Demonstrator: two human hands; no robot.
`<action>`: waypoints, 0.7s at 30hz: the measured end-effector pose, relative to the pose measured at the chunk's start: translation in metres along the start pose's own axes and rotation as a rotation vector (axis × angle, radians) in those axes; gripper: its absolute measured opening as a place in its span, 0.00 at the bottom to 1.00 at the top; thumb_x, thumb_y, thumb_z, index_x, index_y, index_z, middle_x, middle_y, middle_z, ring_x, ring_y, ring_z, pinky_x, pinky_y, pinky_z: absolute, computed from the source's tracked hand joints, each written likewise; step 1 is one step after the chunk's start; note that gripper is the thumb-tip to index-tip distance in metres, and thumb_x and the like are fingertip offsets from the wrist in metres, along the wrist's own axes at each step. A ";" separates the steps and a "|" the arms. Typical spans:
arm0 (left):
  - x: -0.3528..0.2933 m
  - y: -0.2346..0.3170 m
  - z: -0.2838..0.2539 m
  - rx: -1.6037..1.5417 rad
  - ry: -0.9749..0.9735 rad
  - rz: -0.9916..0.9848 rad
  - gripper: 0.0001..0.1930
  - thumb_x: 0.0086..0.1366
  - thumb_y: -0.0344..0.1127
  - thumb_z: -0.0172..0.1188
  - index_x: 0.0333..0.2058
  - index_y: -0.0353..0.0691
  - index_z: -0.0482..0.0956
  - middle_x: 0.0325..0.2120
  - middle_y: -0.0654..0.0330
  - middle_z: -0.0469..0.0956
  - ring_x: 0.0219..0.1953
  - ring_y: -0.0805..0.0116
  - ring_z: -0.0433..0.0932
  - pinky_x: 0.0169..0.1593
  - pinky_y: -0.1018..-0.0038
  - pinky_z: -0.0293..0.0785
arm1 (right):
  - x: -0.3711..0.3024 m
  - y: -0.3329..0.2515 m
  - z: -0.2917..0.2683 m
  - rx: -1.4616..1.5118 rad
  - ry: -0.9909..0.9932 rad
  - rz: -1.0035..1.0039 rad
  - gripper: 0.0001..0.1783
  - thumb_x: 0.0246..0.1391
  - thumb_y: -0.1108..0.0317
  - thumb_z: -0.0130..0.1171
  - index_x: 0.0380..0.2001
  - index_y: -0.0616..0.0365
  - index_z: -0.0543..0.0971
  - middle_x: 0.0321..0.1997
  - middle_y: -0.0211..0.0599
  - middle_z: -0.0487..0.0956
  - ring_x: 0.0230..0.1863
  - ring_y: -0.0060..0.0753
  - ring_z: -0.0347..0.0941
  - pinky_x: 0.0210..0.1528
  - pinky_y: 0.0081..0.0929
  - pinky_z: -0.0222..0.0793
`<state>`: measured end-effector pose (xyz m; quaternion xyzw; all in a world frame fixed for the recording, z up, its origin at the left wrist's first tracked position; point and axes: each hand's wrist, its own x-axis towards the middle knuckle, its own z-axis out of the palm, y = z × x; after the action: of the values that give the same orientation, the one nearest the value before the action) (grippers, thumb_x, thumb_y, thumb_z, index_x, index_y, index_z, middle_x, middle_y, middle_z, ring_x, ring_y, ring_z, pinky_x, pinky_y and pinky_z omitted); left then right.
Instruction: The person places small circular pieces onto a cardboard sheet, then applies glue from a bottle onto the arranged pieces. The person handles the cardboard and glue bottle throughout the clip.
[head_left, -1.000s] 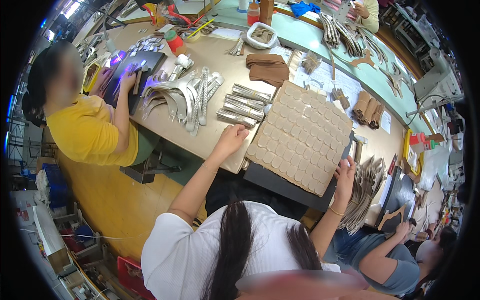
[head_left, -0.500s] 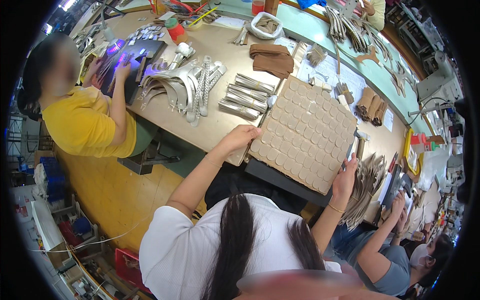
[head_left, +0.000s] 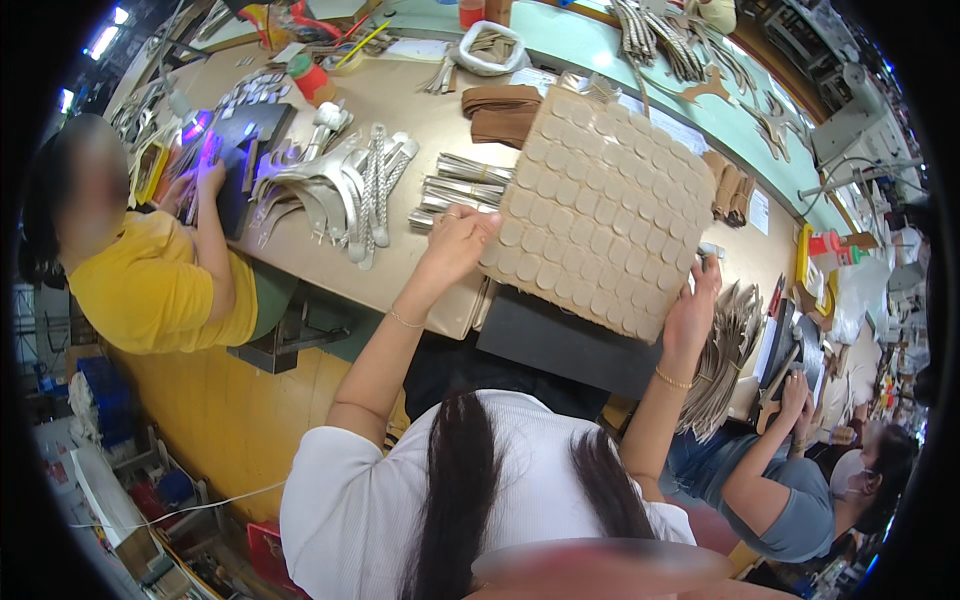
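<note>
Between my two hands is a flat tan board (head_left: 610, 205) covered with rows of small rounded pieces. My left hand (head_left: 460, 240) grips its left edge, and my right hand (head_left: 692, 305) grips its right edge near the lower corner. The board is tilted and raised above a black slab (head_left: 565, 340) at the table's front edge. Left of the board, close to my left hand, lie bundles of silvery strips (head_left: 462, 185). Folded brown material (head_left: 500, 115) sits behind them, partly covered by the board.
At left, a person in yellow (head_left: 160, 280) works beside a pile of pale straps (head_left: 335, 195). A second person in grey (head_left: 770, 490) sits at right, near a bundle of beige strips (head_left: 722, 370). A white bag (head_left: 490, 48) stands at the back of the table (head_left: 420, 100).
Both hands have lifted the board up and away from me, uncovering more of the black slab. It now hides more of the papers and bundles behind it.
</note>
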<state>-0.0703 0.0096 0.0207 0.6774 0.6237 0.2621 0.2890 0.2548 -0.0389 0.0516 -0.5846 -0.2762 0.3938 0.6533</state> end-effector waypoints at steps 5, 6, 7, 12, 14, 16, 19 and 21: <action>0.040 -0.016 -0.015 -0.165 0.106 -0.067 0.20 0.66 0.47 0.50 0.40 0.34 0.80 0.39 0.53 0.72 0.43 0.59 0.70 0.51 0.69 0.64 | 0.036 -0.005 0.042 0.056 -0.085 -0.011 0.28 0.66 0.50 0.36 0.62 0.57 0.57 0.59 0.44 0.63 0.59 0.38 0.59 0.62 0.34 0.54; 0.048 -0.022 -0.020 -0.204 0.122 -0.040 0.20 0.66 0.47 0.50 0.39 0.34 0.80 0.39 0.53 0.73 0.43 0.59 0.71 0.51 0.69 0.64 | 0.045 -0.005 0.053 0.050 -0.099 -0.022 0.28 0.66 0.50 0.36 0.62 0.57 0.57 0.58 0.44 0.63 0.58 0.37 0.60 0.61 0.34 0.55; 0.054 -0.028 -0.026 -0.239 0.139 -0.010 0.20 0.66 0.47 0.50 0.39 0.33 0.80 0.40 0.53 0.73 0.44 0.59 0.71 0.51 0.70 0.64 | 0.050 -0.006 0.061 0.035 -0.073 0.000 0.28 0.66 0.51 0.36 0.62 0.56 0.57 0.58 0.44 0.63 0.57 0.37 0.61 0.61 0.33 0.56; 0.068 -0.043 -0.052 -0.167 0.146 -0.095 0.22 0.65 0.51 0.48 0.34 0.38 0.82 0.46 0.49 0.72 0.50 0.53 0.68 0.56 0.63 0.60 | 0.054 0.002 0.087 0.054 -0.159 0.015 0.26 0.66 0.52 0.37 0.61 0.54 0.58 0.55 0.41 0.66 0.51 0.29 0.62 0.55 0.28 0.58; 0.063 -0.038 -0.059 0.005 0.111 -0.141 0.22 0.65 0.51 0.48 0.34 0.40 0.83 0.46 0.50 0.72 0.50 0.52 0.67 0.55 0.62 0.60 | 0.050 0.011 0.090 0.103 -0.168 0.049 0.26 0.66 0.51 0.38 0.61 0.54 0.58 0.55 0.41 0.66 0.51 0.28 0.62 0.56 0.27 0.58; 0.056 -0.026 -0.058 0.186 0.016 -0.147 0.22 0.65 0.53 0.47 0.34 0.44 0.84 0.48 0.52 0.71 0.52 0.50 0.65 0.56 0.55 0.57 | 0.040 0.019 0.080 0.043 -0.117 0.070 0.27 0.65 0.51 0.39 0.61 0.53 0.57 0.56 0.42 0.66 0.50 0.28 0.64 0.54 0.27 0.61; 0.057 -0.009 -0.053 0.336 -0.126 -0.162 0.22 0.64 0.55 0.48 0.36 0.46 0.84 0.50 0.53 0.70 0.55 0.50 0.63 0.57 0.51 0.55 | 0.030 0.027 0.057 0.025 -0.078 0.101 0.28 0.65 0.49 0.39 0.62 0.53 0.57 0.57 0.42 0.66 0.50 0.30 0.66 0.51 0.27 0.63; 0.066 -0.002 -0.053 0.390 -0.193 -0.156 0.22 0.63 0.56 0.50 0.40 0.47 0.82 0.52 0.53 0.68 0.57 0.49 0.61 0.57 0.48 0.55 | 0.026 0.030 0.040 -0.050 -0.035 0.133 0.29 0.64 0.48 0.39 0.62 0.52 0.56 0.57 0.41 0.66 0.52 0.31 0.65 0.51 0.27 0.61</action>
<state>-0.1036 0.0787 0.0556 0.6920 0.6826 0.0473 0.2302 0.2303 0.0048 0.0258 -0.6107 -0.2579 0.4397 0.6059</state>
